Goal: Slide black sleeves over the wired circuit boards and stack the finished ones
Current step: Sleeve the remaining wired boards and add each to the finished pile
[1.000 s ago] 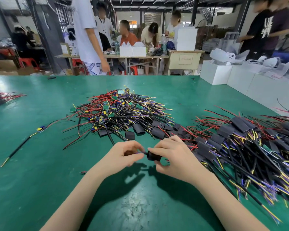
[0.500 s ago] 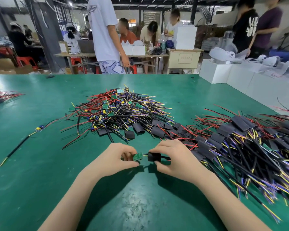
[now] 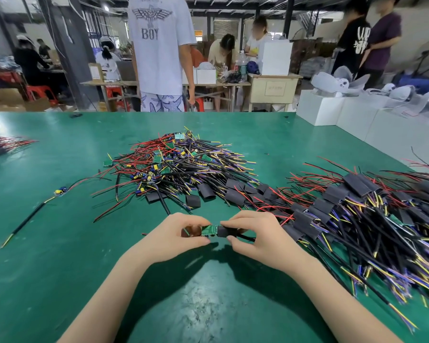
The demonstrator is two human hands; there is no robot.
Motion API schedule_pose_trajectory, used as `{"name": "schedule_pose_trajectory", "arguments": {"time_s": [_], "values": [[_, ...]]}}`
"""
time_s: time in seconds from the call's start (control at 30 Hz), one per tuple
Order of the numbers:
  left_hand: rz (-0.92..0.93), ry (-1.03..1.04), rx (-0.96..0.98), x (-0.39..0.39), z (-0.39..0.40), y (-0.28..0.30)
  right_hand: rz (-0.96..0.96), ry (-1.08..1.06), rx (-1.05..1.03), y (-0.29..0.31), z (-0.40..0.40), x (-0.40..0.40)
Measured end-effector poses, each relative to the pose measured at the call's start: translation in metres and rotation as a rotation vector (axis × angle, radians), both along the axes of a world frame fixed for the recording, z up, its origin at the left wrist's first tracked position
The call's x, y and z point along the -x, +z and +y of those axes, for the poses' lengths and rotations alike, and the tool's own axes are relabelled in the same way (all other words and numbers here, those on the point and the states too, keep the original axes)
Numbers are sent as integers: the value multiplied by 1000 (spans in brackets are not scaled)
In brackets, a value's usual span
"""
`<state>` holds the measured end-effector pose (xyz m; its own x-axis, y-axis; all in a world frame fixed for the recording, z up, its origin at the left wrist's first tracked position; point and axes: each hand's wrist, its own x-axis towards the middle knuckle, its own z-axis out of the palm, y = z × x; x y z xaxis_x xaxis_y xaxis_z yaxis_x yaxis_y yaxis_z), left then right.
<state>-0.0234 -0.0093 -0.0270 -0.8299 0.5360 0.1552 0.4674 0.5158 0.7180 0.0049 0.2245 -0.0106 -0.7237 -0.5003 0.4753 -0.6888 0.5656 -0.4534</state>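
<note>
Just above the green table point(image 3: 60, 256), my left hand point(image 3: 176, 237) pinches the left end of a small green circuit board point(image 3: 208, 230). My right hand point(image 3: 253, 237) pinches a black sleeve point(image 3: 225, 231) whose mouth meets the board's right end; a black cable runs out of it to the right. Behind my hands lies a heap of bare wired boards point(image 3: 174, 167) with loose black sleeves point(image 3: 206, 190) along its near edge. A large pile of sleeved boards point(image 3: 357, 214) spreads to the right.
One lone wired board point(image 3: 60, 191) with a long black cable lies at the left. A small bundle of wires point(image 3: 0, 144) sits at the far left edge. White boxes point(image 3: 317, 107) stand at the back right. Several people stand and sit beyond the table.
The green board, hidden in my fingers a second ago, now shows between my hands. The black sleeve has come up against the board's right end. A person in a white shirt has walked right.
</note>
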Motion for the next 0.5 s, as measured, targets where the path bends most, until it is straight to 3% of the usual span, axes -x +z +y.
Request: {"name": "schedule_pose_trajectory", "arguments": {"time_s": [0.27, 0.5], "values": [[27, 11, -30, 0, 1, 0, -7, -7, 9, -2, 0, 1], [-103, 23, -101, -2, 2, 2, 42, 33, 54, -3, -2, 0]]}}
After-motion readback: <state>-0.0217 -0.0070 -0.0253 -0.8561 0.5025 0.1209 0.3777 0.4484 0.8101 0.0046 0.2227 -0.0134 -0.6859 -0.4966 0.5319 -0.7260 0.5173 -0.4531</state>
